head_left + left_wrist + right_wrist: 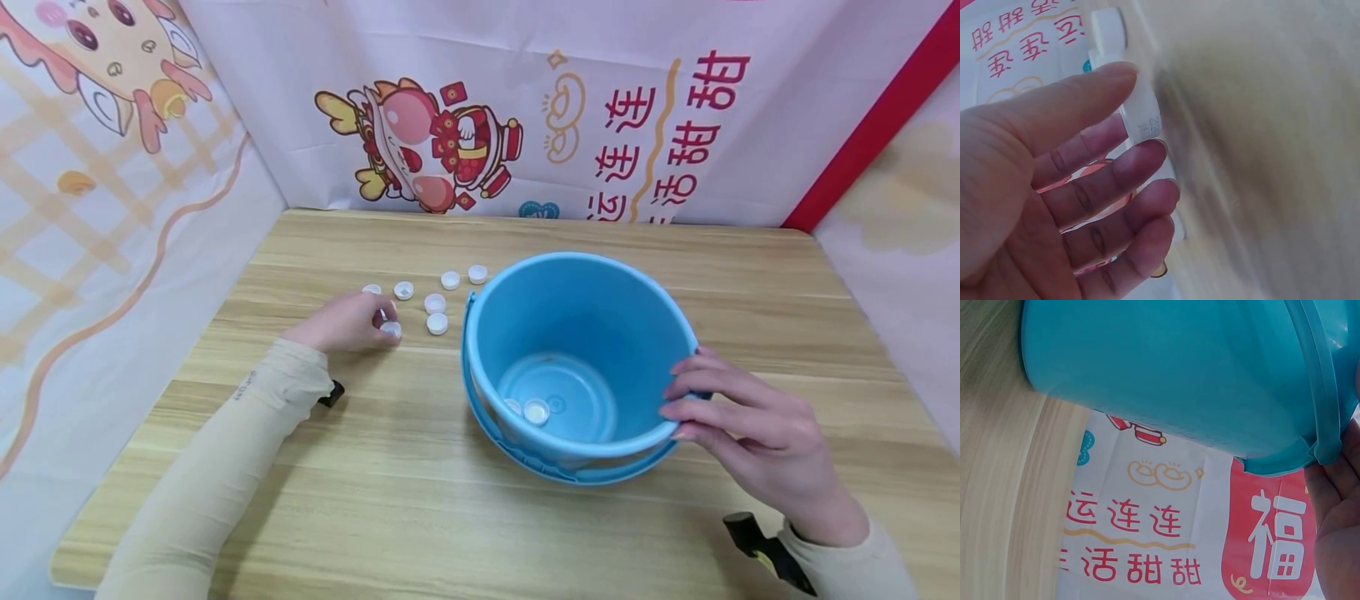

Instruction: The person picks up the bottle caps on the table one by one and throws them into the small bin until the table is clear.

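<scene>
My left hand [348,323] is low over the tabletop at left, its thumb and forefinger pinching a small white bottle cap [1142,115] with faint print on its side. Several other white caps [437,323] lie loose just beyond and to the right of these fingers. A blue bucket [577,304] stands upright right of centre, its handle folded down along the near side. Two white caps [536,412] show on the bucket's floor. My right hand [757,429] grips the bucket's right rim, fingers over the edge.
The wooden table [360,500] has its far edge against a printed white cloth [285,100] with red lettering. More printed cloth hangs at the left and right sides. A dark strap piece [768,550] sits at the right wrist.
</scene>
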Available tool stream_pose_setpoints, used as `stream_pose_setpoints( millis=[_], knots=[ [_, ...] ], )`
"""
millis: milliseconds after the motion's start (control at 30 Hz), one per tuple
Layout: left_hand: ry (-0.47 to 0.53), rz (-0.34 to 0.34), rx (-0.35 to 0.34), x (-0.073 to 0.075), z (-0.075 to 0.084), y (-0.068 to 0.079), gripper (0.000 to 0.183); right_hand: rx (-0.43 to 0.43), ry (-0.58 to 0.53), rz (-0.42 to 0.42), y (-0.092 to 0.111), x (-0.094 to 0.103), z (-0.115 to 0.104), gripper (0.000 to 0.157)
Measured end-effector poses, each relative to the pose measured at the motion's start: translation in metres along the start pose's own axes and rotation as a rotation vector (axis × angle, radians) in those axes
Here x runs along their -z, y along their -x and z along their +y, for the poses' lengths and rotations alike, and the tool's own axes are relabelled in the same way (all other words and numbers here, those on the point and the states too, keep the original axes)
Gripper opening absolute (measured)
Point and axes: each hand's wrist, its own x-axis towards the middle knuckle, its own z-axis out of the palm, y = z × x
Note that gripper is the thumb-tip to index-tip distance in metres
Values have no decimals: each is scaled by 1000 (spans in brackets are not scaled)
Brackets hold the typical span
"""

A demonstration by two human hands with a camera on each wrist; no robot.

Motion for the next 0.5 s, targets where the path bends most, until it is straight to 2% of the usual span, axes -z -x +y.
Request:
stream_pose_setpoints(
  millis=[167,333,500],
  knots=[
    [87,16,28,12,4,6,30,-5,-6,0,0,0,0,26],
    [101,97,-22,32,15,15,26,-15,-5,-1,0,0,0,27],
    [76,202,-84,55,39,28,28,-18,0,-3,0,0,0,27]
  ],
)
